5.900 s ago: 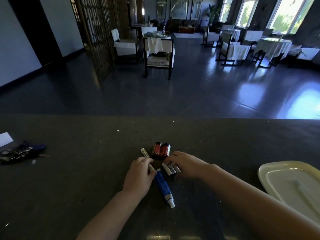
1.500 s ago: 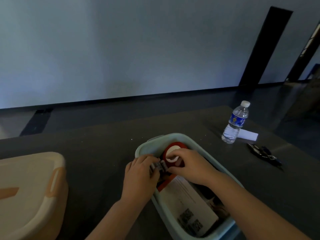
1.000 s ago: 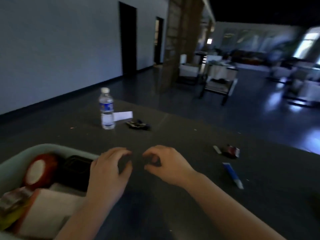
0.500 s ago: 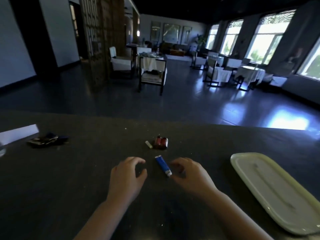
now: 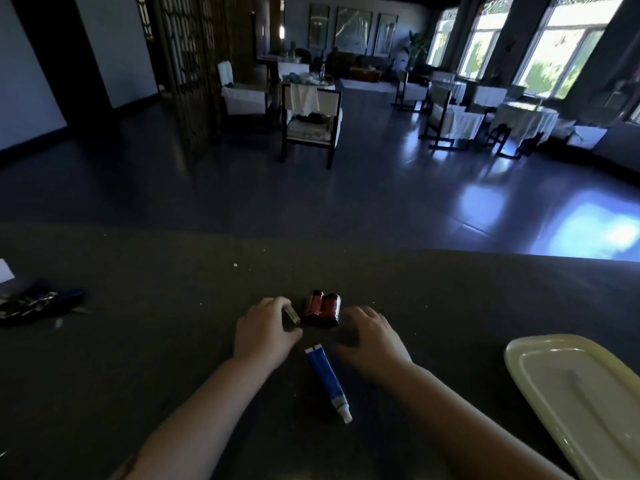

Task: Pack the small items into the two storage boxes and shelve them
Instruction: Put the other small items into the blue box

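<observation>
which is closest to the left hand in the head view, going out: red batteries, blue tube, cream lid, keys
From the left hand:
1. Red batteries, just right of its fingers.
2. Blue tube, between the wrists.
3. Keys, far left edge.
4. Cream lid, far right.

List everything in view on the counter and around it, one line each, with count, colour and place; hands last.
red batteries: two, red with dark ends, side by side at counter centre, between the hands.
small white stick: one, white, left of the batteries, at the left hand's fingertips.
blue tube: one, blue with white cap, lying below the batteries.
lid: one, pale yellow, right edge of the counter.
keys: one dark bunch, far left.
white card: one, left edge, partly cut off.
counter: one, dark.
chairs: several, white-covered, in the room behind.
left hand: touches the stick.
right hand: curled, holds nothing.
</observation>
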{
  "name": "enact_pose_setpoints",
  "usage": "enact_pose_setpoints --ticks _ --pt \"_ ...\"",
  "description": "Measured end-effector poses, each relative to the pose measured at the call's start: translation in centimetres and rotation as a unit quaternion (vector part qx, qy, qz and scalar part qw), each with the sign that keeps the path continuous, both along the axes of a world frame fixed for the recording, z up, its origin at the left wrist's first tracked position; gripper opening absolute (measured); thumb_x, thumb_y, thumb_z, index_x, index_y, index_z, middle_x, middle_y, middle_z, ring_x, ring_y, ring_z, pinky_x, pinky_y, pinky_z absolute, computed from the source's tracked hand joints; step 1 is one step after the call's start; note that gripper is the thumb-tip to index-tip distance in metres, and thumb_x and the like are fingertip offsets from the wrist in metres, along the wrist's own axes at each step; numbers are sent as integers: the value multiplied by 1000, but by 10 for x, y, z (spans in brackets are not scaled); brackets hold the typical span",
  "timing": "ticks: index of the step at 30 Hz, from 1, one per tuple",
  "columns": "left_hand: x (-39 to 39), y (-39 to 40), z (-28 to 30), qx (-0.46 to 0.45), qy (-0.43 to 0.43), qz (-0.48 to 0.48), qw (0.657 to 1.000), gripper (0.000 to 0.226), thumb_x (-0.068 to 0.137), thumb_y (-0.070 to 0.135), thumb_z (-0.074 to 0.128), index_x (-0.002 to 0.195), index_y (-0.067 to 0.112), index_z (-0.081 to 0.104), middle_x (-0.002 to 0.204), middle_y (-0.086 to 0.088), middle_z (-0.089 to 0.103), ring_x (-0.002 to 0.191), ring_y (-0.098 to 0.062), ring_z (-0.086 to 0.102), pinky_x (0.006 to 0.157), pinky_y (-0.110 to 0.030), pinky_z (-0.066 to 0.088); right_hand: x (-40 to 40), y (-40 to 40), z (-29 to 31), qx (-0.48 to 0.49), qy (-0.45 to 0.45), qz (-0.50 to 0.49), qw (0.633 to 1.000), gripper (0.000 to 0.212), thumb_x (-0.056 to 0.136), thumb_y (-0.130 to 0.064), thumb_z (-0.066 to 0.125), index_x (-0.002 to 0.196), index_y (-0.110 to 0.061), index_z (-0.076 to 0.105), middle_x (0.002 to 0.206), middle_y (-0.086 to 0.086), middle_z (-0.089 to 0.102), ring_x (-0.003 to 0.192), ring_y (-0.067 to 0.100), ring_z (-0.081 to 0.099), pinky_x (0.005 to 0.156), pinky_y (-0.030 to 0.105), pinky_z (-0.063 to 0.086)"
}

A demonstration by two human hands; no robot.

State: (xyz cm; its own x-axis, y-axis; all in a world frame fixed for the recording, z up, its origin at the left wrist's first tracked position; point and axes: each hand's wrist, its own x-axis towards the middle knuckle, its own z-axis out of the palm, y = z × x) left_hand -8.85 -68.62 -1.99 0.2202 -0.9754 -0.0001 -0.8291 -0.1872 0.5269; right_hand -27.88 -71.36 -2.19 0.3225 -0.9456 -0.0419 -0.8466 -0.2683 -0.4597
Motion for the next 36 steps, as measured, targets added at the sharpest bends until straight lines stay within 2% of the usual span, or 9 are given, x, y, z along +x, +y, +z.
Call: enact_pose_setpoints --ticks 4,7,11,17,21,25,28,33,36 --pt "3 -33 -17 15 -27 -1 1000 66 76 45 72 134 29 43 135 5 45 124 -17 43 101 -38 40 23 -40 -13 -22 -2 22 1000 81 73 -51 72 142 -32 34 145 -4 39 136 20 32 109 39 31" --pt "2 -44 -27 16 -49 7 999 64 75 46 72 131 29 46 133 7 49 122 -16 45 99 -35 40 31 -58 -22 -29 22 39 999 85 71 -50 74 143 -31 33 147 -5 37 138 19 28 111 38 27" --pt "-1 -44 -38 -13 -63 15 998 53 79 35 71 127 25 51 127 6 54 117 -13 48 98 -31 42 31 -66 -32 -23 35 30 999 82 72 -51 73 142 -26 38 140 -3 43 132 20 36 107 36 31" --pt "2 -20 -33 -31 6 38 999 51 79 34 72 125 25 53 122 8 56 113 -9 50 93 -26 45 24 -49 -30 -37 -2 -6 999 71 65 -49 79 127 -28 51 120 -8 48 116 13 44 92 28 41" --pt "15 25 -7 -63 42 60 995 50 77 41 73 122 30 54 116 12 56 108 -5 52 85 -17 41 14 -20 -17 -70 -30 -4 997 64 57 -47 81 115 -33 55 102 -18 43 106 8 44 83 21 37" --pt "36 98 24 -110 60 70 990 47 75 45 73 117 33 56 112 18 55 107 1 50 89 -13 38 35 25 16 -95 -95 26 991 60 49 -50 79 104 -40 58 97 -22 49 98 5 49 77 20 35" --pt "58 158 45 -127 51 93 986 48 72 48 74 116 38 55 110 23 53 104 5 49 90 -13 38 70 68 45 -102 -158 72 980 59 47 -52 79 101 -42 58 98 -24 52 96 -1 51 79 20 41" --pt "103 249 77 -174 42 191 965 46 69 43 76 111 35 58 105 21 55 102 2 52 90 -17 41 142 139 83 -85 -227 180 953 60 48 -52 81 103 -45 56 101 -25 53 97 -14 48 71 8 38" --pt "132 305 90 -180 21 252 951 44 69 42 76 108 34 59 104 20 56 99 2 51 84 -13 36 187 181 97 -65 -256 260 929 56 48 -48 82 98 -47 56 100 -26 53 97 -14 49 75 2 38"
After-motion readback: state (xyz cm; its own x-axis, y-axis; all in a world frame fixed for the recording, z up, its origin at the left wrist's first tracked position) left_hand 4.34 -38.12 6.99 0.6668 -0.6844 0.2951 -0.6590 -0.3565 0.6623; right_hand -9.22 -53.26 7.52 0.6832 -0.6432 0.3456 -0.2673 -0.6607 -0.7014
